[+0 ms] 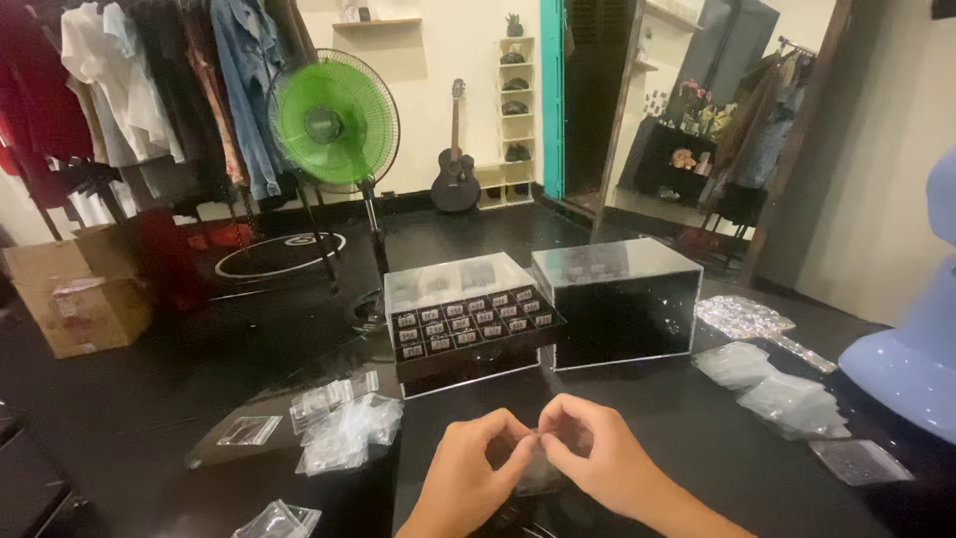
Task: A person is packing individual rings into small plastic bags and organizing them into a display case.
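Your left hand point(468, 473) and right hand point(597, 458) meet low in the centre of the view over the black glossy table point(149, 408), fingertips pinched together on a small clear plastic zip bag point(543, 476). Both hands grasp it: the upper edge sits between your thumbs and forefingers, and the body of the bag hangs below them towards you. Its long axis cannot be told, as your fingers cover most of it. Directly beyond your hands stands a clear acrylic display case with a dark tiered tray of small labelled items point(470, 324), and just beside it, to the right, a second clear acrylic box with a black interior point(622, 304); both are well apart from the bag. To your left lies a loose heap of small clear plastic bags point(344, 428), with a single flat one point(249, 430) further left. To your right lie more clear bags point(777, 394) and a flat sheet of bubble-like packaging point(742, 317). A pale blue rounded form point(911, 364) occupies the right edge. Behind the table stand a green-bladed pedestal fan point(334, 125), a cardboard box point(80, 289) and a dark guitar point(455, 174) against the wall. Nothing lies between your hands and the cases.
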